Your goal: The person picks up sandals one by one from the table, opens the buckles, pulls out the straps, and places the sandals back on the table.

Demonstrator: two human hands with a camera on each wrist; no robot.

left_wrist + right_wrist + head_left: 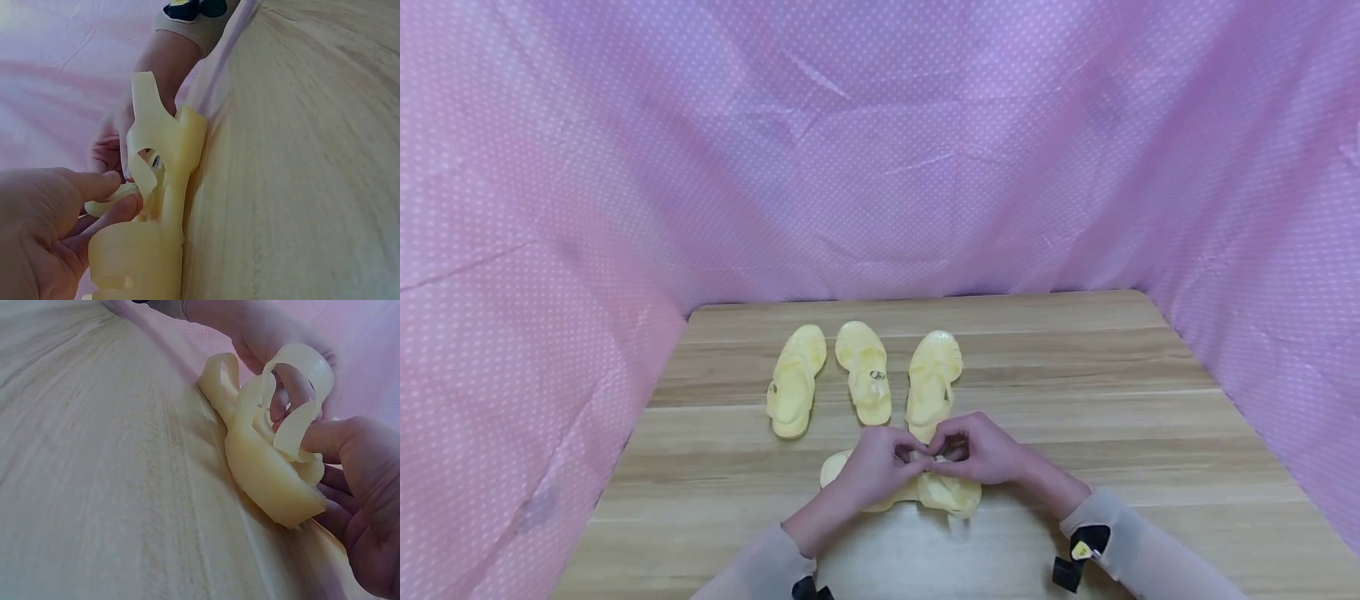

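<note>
A pale yellow sandal (950, 497) lies sideways near the front of the table, toe to the left, partly covered by both hands. My left hand (880, 465) pinches a strap end (106, 203) between thumb and fingers, over the middle of the shoe. From the heel side, my right hand (983, 452) holds the strap with curled fingers, its fingertips meeting the left ones. In the right wrist view, a loop of strap (315, 372) stands up in front of the hands. The fastening itself is mostly hidden by fingers.
Behind the hands stand more yellow sandals in a row: a left one (796, 382), a middle one (862, 358) with a dark mark, and a right one (934, 375) close to the fingers. Pink dotted cloth (880, 167) hangs around the wooden table (1075, 375).
</note>
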